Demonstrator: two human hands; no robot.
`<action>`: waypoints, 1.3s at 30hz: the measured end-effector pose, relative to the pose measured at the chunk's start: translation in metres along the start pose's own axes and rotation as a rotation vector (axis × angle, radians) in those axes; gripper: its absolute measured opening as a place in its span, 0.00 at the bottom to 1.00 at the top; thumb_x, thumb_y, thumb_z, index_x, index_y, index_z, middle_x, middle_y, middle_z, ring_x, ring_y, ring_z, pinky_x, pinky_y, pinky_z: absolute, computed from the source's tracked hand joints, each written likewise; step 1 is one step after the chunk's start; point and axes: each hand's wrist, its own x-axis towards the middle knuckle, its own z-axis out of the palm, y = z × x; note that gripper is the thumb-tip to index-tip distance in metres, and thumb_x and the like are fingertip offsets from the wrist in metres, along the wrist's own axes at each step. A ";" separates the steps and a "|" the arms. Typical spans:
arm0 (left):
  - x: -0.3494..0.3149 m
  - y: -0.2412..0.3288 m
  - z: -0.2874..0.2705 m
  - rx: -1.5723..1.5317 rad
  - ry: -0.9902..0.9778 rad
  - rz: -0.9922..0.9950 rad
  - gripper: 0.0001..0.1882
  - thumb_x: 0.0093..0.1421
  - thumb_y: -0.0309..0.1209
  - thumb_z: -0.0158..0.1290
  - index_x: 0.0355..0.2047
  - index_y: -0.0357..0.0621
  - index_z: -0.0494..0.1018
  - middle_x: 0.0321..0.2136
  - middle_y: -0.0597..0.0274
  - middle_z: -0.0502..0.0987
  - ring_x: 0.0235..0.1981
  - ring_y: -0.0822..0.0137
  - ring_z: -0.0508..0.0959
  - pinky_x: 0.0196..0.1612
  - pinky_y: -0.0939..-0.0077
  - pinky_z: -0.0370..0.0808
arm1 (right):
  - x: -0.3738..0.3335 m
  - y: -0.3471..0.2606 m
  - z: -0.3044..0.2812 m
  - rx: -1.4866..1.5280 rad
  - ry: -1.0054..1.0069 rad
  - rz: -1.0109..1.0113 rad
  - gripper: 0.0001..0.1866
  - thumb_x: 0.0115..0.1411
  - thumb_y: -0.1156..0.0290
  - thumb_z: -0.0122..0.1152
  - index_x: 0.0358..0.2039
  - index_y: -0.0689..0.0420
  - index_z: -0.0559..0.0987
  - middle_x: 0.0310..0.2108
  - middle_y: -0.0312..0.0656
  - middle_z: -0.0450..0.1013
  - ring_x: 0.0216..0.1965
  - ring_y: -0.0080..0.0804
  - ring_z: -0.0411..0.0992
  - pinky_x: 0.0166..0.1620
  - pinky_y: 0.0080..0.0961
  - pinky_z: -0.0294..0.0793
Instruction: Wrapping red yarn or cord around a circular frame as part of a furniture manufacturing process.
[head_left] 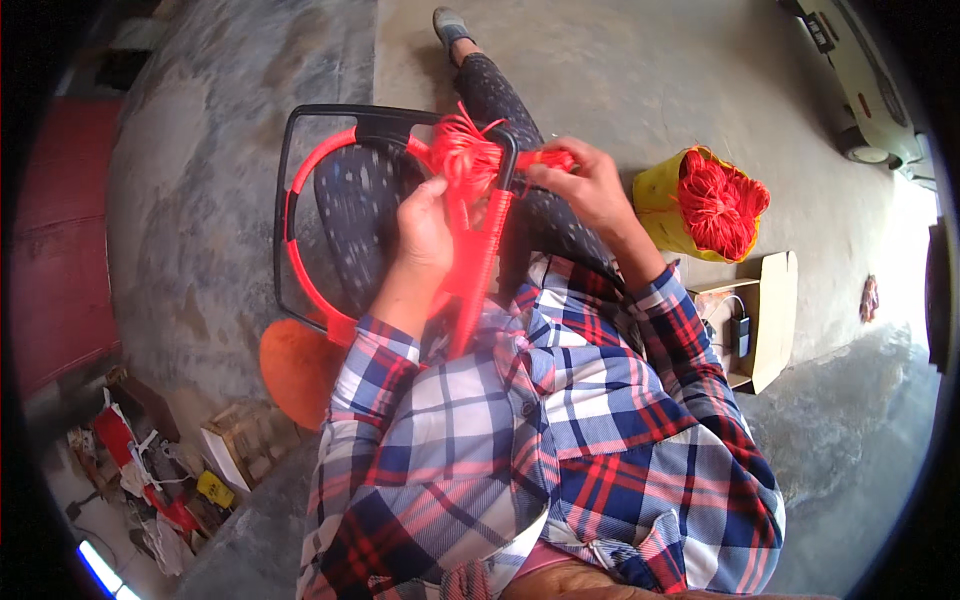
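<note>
A bundle of red cord [465, 155] sits against the black bar of a partly red-wrapped frame [511, 155] over the lap, as I watch from my remote post. My right hand [590, 185] pinches red strands beyond that bar; my left hand [425, 230] touches the bundle, fingers hidden, and I cannot tell whether it grips. At right, a yellow bag [655, 198] brims with coiled cord [720, 205] near an open cardboard box [775, 320].
</note>
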 end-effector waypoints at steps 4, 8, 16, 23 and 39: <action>0.000 0.003 0.004 0.126 -0.048 -0.024 0.23 0.59 0.38 0.47 0.50 0.36 0.69 0.42 0.55 0.77 0.36 0.65 0.77 0.43 0.72 0.74 | -0.017 -0.017 -0.017 0.448 0.203 -0.100 0.12 0.54 0.67 0.63 0.35 0.60 0.76 0.41 0.40 0.74 0.41 0.31 0.71 0.48 0.25 0.68; -0.002 0.005 0.010 0.223 -0.112 -0.200 0.16 0.60 0.31 0.49 0.47 0.37 0.70 0.36 0.52 0.79 0.36 0.61 0.80 0.40 0.70 0.76 | -0.052 -0.047 -0.038 0.983 0.027 -0.172 0.19 0.60 0.63 0.56 0.47 0.60 0.68 0.39 0.48 0.73 0.44 0.41 0.73 0.53 0.39 0.68; 0.001 0.007 0.008 0.213 -0.169 -0.209 0.17 0.59 0.28 0.50 0.49 0.38 0.67 0.33 0.48 0.78 0.29 0.60 0.80 0.35 0.70 0.76 | -0.124 -0.101 -0.046 1.140 0.047 0.068 0.31 0.60 0.48 0.54 0.48 0.64 0.63 0.15 0.40 0.61 0.14 0.28 0.57 0.20 0.28 0.57; 0.006 0.004 0.001 0.106 -0.175 -0.218 0.09 0.62 0.29 0.50 0.42 0.43 0.68 0.32 0.46 0.77 0.28 0.58 0.80 0.33 0.69 0.79 | -0.160 -0.084 -0.105 0.968 0.479 0.004 0.30 0.64 0.50 0.53 0.54 0.62 0.62 0.14 0.30 0.57 0.13 0.21 0.54 0.18 0.22 0.52; -0.009 0.006 0.018 0.160 -0.128 -0.244 0.14 0.63 0.40 0.48 0.38 0.41 0.73 0.30 0.52 0.79 0.27 0.62 0.79 0.31 0.69 0.75 | -0.018 -0.018 0.016 -0.093 -0.200 -0.003 0.19 0.57 0.75 0.58 0.51 0.57 0.74 0.41 0.51 0.76 0.43 0.41 0.76 0.46 0.30 0.73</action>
